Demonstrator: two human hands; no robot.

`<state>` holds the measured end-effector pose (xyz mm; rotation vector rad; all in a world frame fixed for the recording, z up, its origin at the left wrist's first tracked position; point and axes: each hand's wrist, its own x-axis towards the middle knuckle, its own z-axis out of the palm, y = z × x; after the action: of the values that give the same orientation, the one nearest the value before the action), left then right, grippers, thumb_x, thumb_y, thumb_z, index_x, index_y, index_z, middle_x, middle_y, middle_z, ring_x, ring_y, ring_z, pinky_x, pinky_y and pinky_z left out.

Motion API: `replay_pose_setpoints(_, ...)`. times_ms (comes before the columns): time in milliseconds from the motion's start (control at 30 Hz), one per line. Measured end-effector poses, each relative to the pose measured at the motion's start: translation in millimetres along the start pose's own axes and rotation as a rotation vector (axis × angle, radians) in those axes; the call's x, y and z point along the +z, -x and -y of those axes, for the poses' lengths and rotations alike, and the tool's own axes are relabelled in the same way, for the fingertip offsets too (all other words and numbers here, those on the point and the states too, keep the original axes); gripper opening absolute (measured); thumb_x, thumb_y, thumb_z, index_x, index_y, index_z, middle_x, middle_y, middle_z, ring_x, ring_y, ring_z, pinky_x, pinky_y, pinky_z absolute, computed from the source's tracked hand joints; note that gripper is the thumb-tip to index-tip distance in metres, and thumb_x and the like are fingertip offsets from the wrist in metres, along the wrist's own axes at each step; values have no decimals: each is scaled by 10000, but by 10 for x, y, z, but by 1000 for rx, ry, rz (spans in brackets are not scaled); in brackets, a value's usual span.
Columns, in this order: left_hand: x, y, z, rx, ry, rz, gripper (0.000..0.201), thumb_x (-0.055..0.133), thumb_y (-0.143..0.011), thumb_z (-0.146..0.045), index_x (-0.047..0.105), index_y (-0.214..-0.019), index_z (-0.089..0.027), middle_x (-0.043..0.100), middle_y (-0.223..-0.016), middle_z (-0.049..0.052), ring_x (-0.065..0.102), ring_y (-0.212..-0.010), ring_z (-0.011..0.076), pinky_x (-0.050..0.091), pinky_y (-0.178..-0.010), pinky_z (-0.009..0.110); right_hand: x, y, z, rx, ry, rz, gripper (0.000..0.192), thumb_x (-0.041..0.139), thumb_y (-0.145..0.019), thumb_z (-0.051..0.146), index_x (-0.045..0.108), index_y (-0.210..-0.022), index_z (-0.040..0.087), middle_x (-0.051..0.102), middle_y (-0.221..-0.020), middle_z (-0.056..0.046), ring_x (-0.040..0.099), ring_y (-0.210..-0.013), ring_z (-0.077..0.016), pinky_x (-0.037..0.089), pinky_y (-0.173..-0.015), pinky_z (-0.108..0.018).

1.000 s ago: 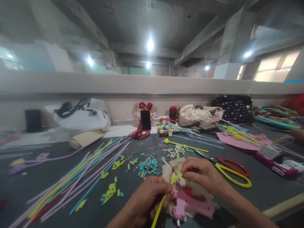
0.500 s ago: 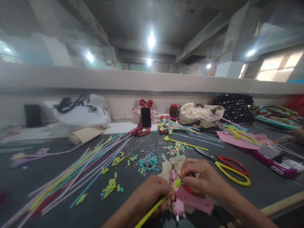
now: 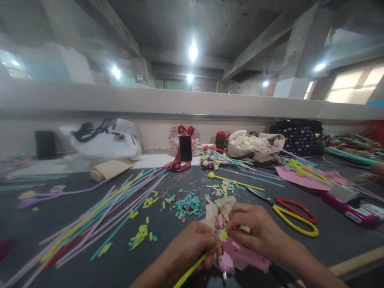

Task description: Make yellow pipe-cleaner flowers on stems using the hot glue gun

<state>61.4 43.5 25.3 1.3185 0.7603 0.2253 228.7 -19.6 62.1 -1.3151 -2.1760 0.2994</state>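
My left hand is closed round a yellow pipe cleaner, which slants down toward the bottom edge. At its upper end is a small yellow tuft. My right hand pinches at this tuft, thumb and forefinger together; the fingertips partly hide it. Just beneath and between both hands lies a pink hot glue gun, its metal nozzle toward me. Crumpled, glue-stained paper is under the gun. Beyond my hands, a finished-looking yellow stem with a round head lies on the dark table.
Scissors with red and yellow handles lie right of my right hand. Cut pipe cleaner bits are heaped ahead, with yellow pieces to the left. Long coloured stems spread leftward. A phone stands at the back.
My fingers stay at the yellow tuft, and the right fingertips have shifted slightly over it. The whole view has moved a little; the table items lie as before.
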Motion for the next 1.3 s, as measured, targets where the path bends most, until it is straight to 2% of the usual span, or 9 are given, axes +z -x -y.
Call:
replay_pose_setpoints(200,-6,-8,17,10,10,7,177,412,-553,-177,573,-489,-140,401,-280,-58,229,-177,36,140,-229,159,34,8,-14,1,73,-2,143,526,-757,140,628,-668,186,572,-670,-4,522,-609,-113,362,-551,-204)
replay_pose_setpoints(367,-8,6,-22,-9,40,25,179,412,-560,-178,574,-497,-133,412,-287,-52,237,-181,35,142,-218,148,-42,-3,-15,-1,1,2,166,502,-804,171,668,-797,189,607,-754,-29,558,-674,-125,391,-591,-210)
replay_pose_setpoints(567,-47,23,-37,20,172,2,162,448,-576,-229,567,-522,-133,424,-292,-47,245,-181,39,156,-204,142,-175,12,-75,64,-186,-125,196,477,-833,198,672,-853,194,624,-805,-47,567,-744,-154,427,-664,-257)
replay_pose_setpoints(700,-60,25,-28,91,276,36,175,504,-624,-295,559,-568,-139,450,-330,-51,265,-202,34,168,-222,140,-78,16,-128,207,-302,-206,193,482,-819,215,673,-814,190,611,-716,-26,554,-680,-153,415,-614,-253)
replay_pose_setpoints(767,-30,40,-48,139,262,-10,205,559,-629,-345,549,-588,-145,459,-339,-56,280,-219,31,171,-243,139,30,13,-125,284,-492,-206,175,519,-785,229,656,-889,195,618,-743,-22,553,-687,-157,421,-613,-253)
replay_pose_setpoints(867,44,91,-112,211,207,-110,284,632,-589,-416,531,-571,-151,485,-356,-50,322,-261,31,211,-293,141,182,4,-77,345,-717,-191,321,630,-675,213,608,-995,206,612,-776,-6,535,-655,-141,412,-578,-234)
replay_pose_setpoints(1000,116,176,-198,257,168,-134,307,654,-569,-441,551,-566,-152,514,-403,-43,372,-331,42,266,-361,157,245,-10,10,350,-726,-197,416,692,-564,166,614,-972,188,565,-686,26,469,-565,-104,367,-508,-204)
replay_pose_setpoints(1167,137,193,-195,321,58,-190,280,636,-600,-408,575,-540,-142,493,-420,-43,399,-396,60,294,-430,174,211,-20,47,288,-697,-234,341,678,-562,188,632,-899,171,532,-620,38,464,-533,-101,369,-490,-203)
replay_pose_setpoints(1300,140,161,-154,383,-28,-237,303,618,-620,-411,555,-494,-143,474,-425,-40,407,-430,72,301,-467,183,199,-21,65,252,-664,-236,299,677,-565,165,647,-862,175,562,-658,28,481,-541,-101,376,-495,-200)
